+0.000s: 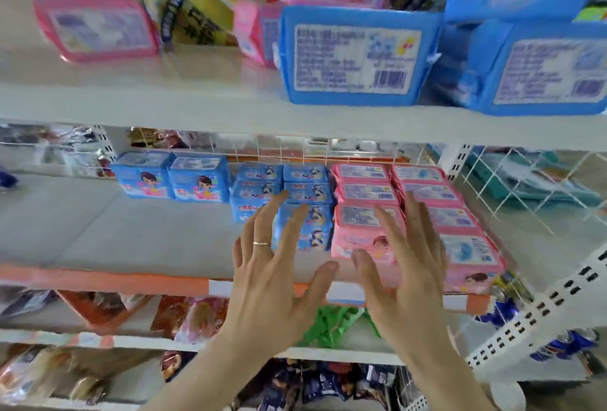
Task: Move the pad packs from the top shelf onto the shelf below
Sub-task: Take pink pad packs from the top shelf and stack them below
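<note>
Pad packs stand on the top shelf (197,105): a pink pack (98,26) at the left, a blue pack (358,56) in the middle and another blue pack (545,72) at the right. On the shelf below (98,223) sit rows of blue packs (305,194) and pink packs (364,213). My left hand (272,272) and my right hand (407,263) hover in front of that lower shelf with fingers spread, holding nothing. A ring is on my left hand.
Taller boxes and packs stand behind the top-shelf packs. A white wire divider (525,187) closes the lower shelf's right end. The left half of the lower shelf is bare. Snack bags (193,315) fill the shelves underneath.
</note>
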The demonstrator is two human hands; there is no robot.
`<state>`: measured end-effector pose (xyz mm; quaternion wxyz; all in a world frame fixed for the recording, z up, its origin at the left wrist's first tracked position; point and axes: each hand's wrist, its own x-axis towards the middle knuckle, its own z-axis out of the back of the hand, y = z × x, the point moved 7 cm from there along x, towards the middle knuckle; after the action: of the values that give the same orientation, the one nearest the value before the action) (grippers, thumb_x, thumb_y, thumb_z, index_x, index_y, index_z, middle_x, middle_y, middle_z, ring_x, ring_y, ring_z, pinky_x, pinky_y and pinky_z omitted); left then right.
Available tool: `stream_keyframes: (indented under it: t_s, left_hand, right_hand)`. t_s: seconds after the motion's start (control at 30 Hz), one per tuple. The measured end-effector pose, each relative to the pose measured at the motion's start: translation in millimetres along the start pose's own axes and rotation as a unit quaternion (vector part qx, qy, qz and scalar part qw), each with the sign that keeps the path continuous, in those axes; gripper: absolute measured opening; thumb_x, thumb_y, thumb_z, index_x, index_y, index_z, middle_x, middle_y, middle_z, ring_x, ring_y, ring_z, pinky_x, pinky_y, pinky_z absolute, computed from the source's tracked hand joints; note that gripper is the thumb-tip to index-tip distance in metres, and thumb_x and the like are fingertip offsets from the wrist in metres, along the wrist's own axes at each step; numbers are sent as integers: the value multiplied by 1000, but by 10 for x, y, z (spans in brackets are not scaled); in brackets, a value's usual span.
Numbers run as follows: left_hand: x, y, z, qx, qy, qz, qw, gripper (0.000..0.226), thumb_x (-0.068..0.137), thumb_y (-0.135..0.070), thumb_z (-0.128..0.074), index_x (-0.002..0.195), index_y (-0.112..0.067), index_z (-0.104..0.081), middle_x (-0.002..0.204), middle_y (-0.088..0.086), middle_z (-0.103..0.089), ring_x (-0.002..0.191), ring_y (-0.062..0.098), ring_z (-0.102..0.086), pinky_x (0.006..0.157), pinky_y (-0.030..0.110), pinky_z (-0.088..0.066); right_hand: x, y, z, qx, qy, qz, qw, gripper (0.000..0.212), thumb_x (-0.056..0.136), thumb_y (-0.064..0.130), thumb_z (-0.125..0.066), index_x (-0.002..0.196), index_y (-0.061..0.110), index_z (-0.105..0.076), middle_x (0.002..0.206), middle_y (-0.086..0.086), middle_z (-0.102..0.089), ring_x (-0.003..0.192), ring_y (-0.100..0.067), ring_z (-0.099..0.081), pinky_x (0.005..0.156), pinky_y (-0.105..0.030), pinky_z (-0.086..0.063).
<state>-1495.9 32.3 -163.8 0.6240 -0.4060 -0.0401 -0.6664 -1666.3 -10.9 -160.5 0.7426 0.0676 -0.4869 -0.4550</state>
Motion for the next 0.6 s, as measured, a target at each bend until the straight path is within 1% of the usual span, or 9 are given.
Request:
stream_keyframes:
  t_s: [0.07, 0.1, 0.17, 0.27, 0.37, 0.43, 0.47, 0.53, 0.6]
  left_hand:
    - [45, 135, 340, -13, -25, -2, 1000, 66, 95, -62, -41, 148, -25, -37, 160, 6, -26, 141, 33, -35, 108, 46, -30]
    - [68, 198, 502, -19, -37, -5, 999, 67, 96, -64, -38, 148, -23, -39, 159, 7, -27, 141, 31, -35, 110, 44, -30]
    - [99, 312, 796, -30, -60, -16, 998, 70, 96, -65, -35, 145, -17, -45, 158, 8, -30, 142, 29, -35, 111, 47, -31]
    - [111, 508, 1170, -36, -86, -26, 995, 71, 96, -65, -36, 145, -14, -45, 157, 9, -31, 144, 28, -31, 113, 50, -30]
    - [109, 747, 1501, -35, -111, -29, 993, 70, 95, -66, -36, 146, -18, -44, 157, 4, -30, 143, 24, -30, 112, 46, -29]
    - [139, 898, 1709, -44, -125, -33, 991, 68, 95, -68, -36, 146, -25, -41, 157, 0, -28, 143, 19, -27, 111, 46, -30]
    - [169, 970, 1816, -46, -134, -37, 989, 66, 95, -69, -36, 146, -27, -39, 156, -2, -28, 143, 16, -26, 111, 47, -31]
    - [258, 1104, 2032, -38, -152, -48, 986, 64, 94, -67, -39, 144, -27, -39, 154, -2, -30, 138, 11, -25, 109, 47, -31]
    - [393, 1237, 2243, -21, -162, -54, 985, 64, 93, -63, -43, 143, -23, -41, 153, 0, -31, 134, 12, -27, 108, 44, -31]
  right_hand:
    - [72, 342, -73, 11, -9, 26, 1000, 59, 92, 47, -52, 142, 16, -52, 162, -9, -26, 153, -27, -18, 116, -66, -20]
    - [104, 512, -110, 13, -12, 42, 999, 59, 92, 46, -52, 142, 15, -51, 162, -9, -28, 152, -28, -19, 115, -66, -21]
    - [142, 838, -174, 12, -21, 77, 997, 57, 92, 44, -52, 140, 14, -50, 159, -11, -32, 150, -31, -25, 113, -66, -26]
    - [188, 1272, -277, 12, -30, 113, 993, 56, 90, 42, -54, 137, 10, -55, 155, -10, -40, 148, -32, -30, 112, -62, -31]
    - [272, 1659, -392, 6, -34, 135, 990, 55, 91, 42, -54, 136, 11, -57, 154, -6, -43, 147, -28, -32, 115, -54, -31]
    - [359, 1908, -474, 10, -37, 151, 988, 53, 92, 43, -52, 136, 15, -54, 153, -4, -44, 146, -24, -33, 116, -50, -32]
    - [414, 2029, -515, 11, -39, 159, 986, 53, 92, 43, -52, 137, 16, -53, 152, -3, -44, 146, -23, -34, 116, -50, -32]
    - [548, 2271, -598, 16, -46, 182, 982, 53, 92, 41, -53, 136, 12, -56, 151, -6, -46, 144, -24, -37, 114, -52, -35]
    - [732, 2501, -678, 21, -58, 208, 976, 53, 93, 39, -55, 135, 7, -58, 148, -8, -49, 142, -26, -41, 112, -53, -37]
